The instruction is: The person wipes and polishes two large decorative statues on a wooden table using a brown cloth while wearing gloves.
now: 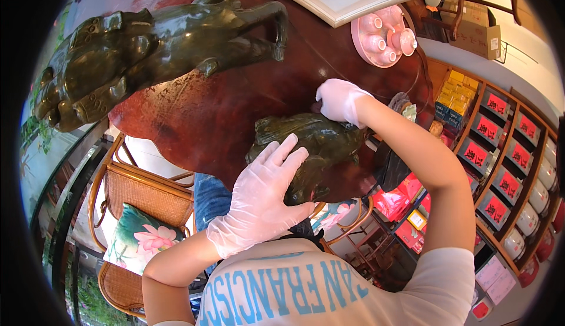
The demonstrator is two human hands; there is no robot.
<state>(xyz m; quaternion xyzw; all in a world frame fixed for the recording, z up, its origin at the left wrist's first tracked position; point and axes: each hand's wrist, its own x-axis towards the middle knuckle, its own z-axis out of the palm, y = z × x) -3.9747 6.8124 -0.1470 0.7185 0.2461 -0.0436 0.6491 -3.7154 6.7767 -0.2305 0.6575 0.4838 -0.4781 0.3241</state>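
A dark green polished carving (318,138), stone by its look, stands on the glossy red-brown table (194,123) before me. My left hand (269,193), in a thin whitish glove, lies over its near left side with the fingers spread, and hides part of it. At the carving's far edge is my right hand (342,100), gloved too, its fingers curled downward. A small dark brownish bit shows under those fingertips; whether it is held or belongs to something behind cannot be made out. A larger dark green animal-like carving (163,47) occupies the table's far left.
A pink tea set on a round tray (356,45) and a framed picture (304,1) stand at the back right. Left of me is a rattan chair (150,184) with a flowered cushion (137,237). Shelves (503,158) with boxes and jars line the right.
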